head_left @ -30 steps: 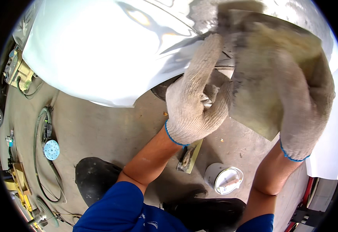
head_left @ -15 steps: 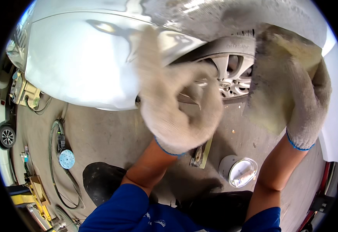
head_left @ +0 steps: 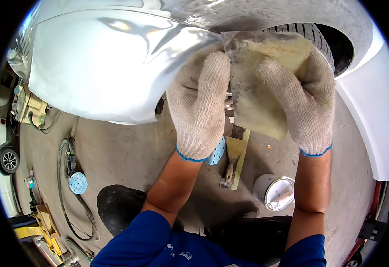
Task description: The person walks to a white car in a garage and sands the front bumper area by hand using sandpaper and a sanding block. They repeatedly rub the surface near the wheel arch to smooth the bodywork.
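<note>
A broad yellowish filler spreader (head_left: 261, 104), smeared with grey and dark along its upper left, is held up in front of the car's wheel arch. My right hand (head_left: 308, 102), in a knitted glove with a blue cuff, grips its right side, thumb across the face and fingers behind. At the opposite edge is my gloved left hand (head_left: 199, 107), closed, its thumb lapping the spreader's left border; its fingertips are mostly hidden. Beyond both hands are the white bumper (head_left: 96, 75) and a grey, sanded-looking fender (head_left: 248, 13). The spreader covers most of the wheel.
On the floor below lie a putty knife (head_left: 233, 160) on a long flat board and a round blue sanding disc (head_left: 216, 151). An open white tin (head_left: 270, 191) holds a tube. A hose with a sander (head_left: 77, 183) lies left. A white panel (head_left: 372, 124) stands right.
My right hand has brought the spreader leftward. My left hand, open and blurred before, has closed at the spreader's left edge. The putty knife and the second blue disc now show below.
</note>
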A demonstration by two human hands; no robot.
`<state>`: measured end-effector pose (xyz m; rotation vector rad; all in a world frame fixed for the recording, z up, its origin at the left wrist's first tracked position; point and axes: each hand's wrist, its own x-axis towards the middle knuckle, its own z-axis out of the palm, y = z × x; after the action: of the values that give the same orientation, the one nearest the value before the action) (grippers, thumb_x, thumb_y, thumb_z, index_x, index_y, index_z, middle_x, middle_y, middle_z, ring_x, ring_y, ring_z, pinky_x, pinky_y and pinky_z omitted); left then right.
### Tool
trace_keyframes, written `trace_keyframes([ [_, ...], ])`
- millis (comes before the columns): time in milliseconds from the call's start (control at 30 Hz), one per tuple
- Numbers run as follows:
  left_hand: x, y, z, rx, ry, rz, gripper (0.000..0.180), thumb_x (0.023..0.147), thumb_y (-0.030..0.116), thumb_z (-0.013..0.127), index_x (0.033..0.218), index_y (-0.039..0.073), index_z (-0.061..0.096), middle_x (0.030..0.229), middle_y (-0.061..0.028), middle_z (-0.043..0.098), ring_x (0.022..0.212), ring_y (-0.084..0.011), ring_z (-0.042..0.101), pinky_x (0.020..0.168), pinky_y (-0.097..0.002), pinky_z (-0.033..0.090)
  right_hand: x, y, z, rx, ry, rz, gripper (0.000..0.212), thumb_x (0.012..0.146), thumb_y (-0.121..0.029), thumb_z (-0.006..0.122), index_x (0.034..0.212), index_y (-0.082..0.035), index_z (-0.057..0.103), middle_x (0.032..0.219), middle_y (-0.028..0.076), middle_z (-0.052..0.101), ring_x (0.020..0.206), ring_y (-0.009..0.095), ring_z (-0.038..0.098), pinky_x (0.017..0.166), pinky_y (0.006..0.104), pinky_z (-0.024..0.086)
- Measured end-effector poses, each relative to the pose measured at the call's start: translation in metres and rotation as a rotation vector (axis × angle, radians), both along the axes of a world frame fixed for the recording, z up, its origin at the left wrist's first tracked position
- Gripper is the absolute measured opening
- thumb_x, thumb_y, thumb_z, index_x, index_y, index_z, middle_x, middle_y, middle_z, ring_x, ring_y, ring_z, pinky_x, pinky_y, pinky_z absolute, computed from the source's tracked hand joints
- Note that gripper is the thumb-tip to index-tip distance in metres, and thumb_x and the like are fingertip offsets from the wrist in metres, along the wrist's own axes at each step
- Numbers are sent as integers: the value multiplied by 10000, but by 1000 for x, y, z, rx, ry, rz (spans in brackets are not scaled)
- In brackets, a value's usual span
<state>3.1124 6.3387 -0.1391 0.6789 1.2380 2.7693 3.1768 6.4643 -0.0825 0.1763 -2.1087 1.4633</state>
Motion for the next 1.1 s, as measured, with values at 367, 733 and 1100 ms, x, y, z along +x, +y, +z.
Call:
trace_keyframes([
  [367,-16,-7,0,-329,313,404,247,897,157,682,1029,-46,635,743,-16,611,637,-50,517,564,-207,426,-14,-20,0,-142,90,-18,279,876,-87,662,1131,15,608,996,107,694,858,160,683,745,281,571],
  [733,-22,-6,2,-399,527,671,138,839,69,724,929,-19,667,809,-68,647,686,-102,578,611,-225,461,-15,-25,1,-60,86,-6,291,884,-96,658,1150,8,606,1011,125,697,894,192,693,769,304,582],
  [1100,-24,-9,-10,-437,600,604,376,794,-47,697,1162,-69,619,1123,-194,669,999,-245,660,893,-332,497,-25,4,-16,173,190,54,350,856,-95,682,1171,20,581,1037,124,680,959,205,666,833,322,554],
])
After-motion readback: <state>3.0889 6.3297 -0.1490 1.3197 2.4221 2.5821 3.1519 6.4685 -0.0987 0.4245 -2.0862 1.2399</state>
